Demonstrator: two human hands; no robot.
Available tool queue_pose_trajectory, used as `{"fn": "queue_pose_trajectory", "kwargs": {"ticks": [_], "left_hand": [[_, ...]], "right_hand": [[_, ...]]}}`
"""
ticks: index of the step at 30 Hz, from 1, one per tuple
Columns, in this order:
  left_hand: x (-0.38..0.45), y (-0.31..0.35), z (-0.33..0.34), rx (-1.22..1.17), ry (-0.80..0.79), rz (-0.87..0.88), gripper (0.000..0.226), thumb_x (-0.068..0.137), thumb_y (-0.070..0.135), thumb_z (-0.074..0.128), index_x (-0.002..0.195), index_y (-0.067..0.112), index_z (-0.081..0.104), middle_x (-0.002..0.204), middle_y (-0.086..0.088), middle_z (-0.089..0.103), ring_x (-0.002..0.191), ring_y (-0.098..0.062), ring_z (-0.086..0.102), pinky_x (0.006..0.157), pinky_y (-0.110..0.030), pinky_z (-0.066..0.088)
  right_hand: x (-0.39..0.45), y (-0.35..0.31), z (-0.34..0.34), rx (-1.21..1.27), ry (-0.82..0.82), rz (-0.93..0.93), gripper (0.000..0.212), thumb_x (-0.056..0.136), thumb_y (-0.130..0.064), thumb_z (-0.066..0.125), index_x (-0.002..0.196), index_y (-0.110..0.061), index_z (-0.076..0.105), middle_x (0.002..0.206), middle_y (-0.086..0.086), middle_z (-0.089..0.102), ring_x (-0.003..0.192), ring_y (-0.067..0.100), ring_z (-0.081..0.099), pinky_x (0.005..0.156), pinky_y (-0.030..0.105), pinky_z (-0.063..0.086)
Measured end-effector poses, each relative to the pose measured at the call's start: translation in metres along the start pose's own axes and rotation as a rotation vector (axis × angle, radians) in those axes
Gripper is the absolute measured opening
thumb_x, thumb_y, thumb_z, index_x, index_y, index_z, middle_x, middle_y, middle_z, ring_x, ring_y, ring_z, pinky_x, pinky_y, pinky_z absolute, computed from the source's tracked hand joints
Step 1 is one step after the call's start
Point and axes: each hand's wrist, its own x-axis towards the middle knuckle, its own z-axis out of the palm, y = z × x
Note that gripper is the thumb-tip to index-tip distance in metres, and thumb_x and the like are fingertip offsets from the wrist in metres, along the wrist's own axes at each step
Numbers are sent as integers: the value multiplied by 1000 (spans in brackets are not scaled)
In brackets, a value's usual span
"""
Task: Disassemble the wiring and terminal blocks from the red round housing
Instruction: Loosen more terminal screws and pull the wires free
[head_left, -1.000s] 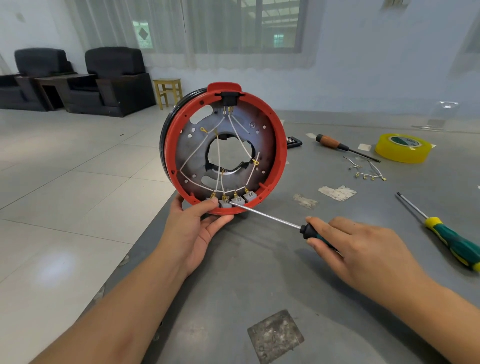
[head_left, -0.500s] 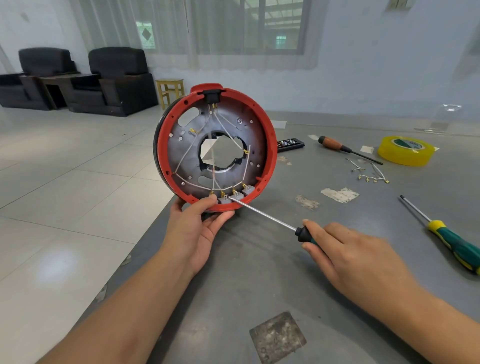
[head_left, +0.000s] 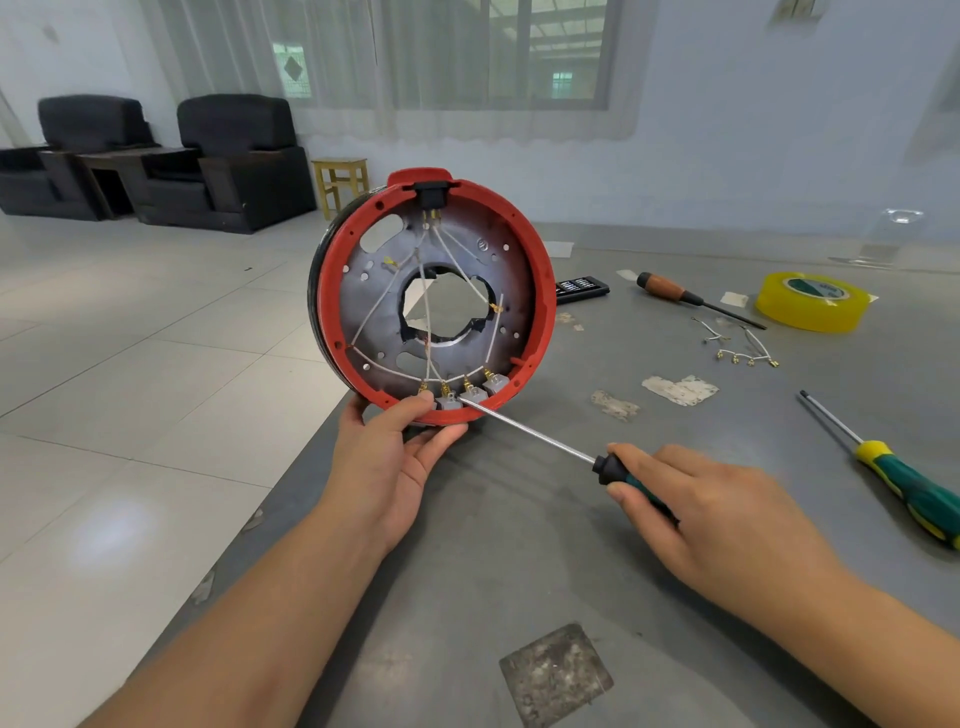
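We worked at a grey table (head_left: 519, 545) that filled the lower right of the frame, its right side cut off by the edge. At centre stood the red round housing (head_left: 543, 291), upright on its rim at the table's near-left edge; a dark band behind it was mostly hidden. Its grey inner plate had a ragged central hole, and white wires (head_left: 379, 301) ran from a black connector at the top down to the grey terminal blocks (head_left: 493, 385) along the bottom — one block was covered by our thumb. Our left hand (head_left: 387, 457) gripped the lower rim, thumb inside, fingers underneath. Our right hand (head_left: 722, 514) was curled round the screwdriver (head_left: 540, 434), hiding most of its handle; its tip touched a block. A second screwdriver (head_left: 904, 483) at far right was cut off.
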Motion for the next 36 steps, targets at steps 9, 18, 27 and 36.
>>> {"fn": "queue_pose_trajectory", "kwargs": {"ticks": [9,18,27,36], "left_hand": [[0,3,-2,61,-81,-35,52,93,-8,66,141,10,55,112,-17,78,103,-40,77,78,-45,65],[0,2,-2,-44,-26,-38,47,92,-8,67,136,2,56,126,-27,71,104,-44,76,82,-53,65],[-1,0,-1,-36,-15,-22,44,93,-8,67,134,5,57,124,-27,71,101,-43,77,77,-49,65],[-2,2,-2,-9,-35,-20,53,93,-2,71,142,11,54,119,-20,76,103,-38,77,79,-46,65]], "right_hand": [[-1,11,-6,71,-17,47,35,101,-45,48,117,-24,71,78,-5,66,57,24,62,46,40,52],[-2,-13,1,-25,4,46,38,98,-43,45,115,-20,70,73,-3,59,48,27,56,36,36,46],[-3,-15,4,28,-25,64,45,97,-46,42,119,-20,70,78,-5,61,53,23,59,41,37,49],[-2,34,10,244,72,240,32,100,-49,46,126,-33,58,103,-19,62,84,7,58,68,29,49]]}}
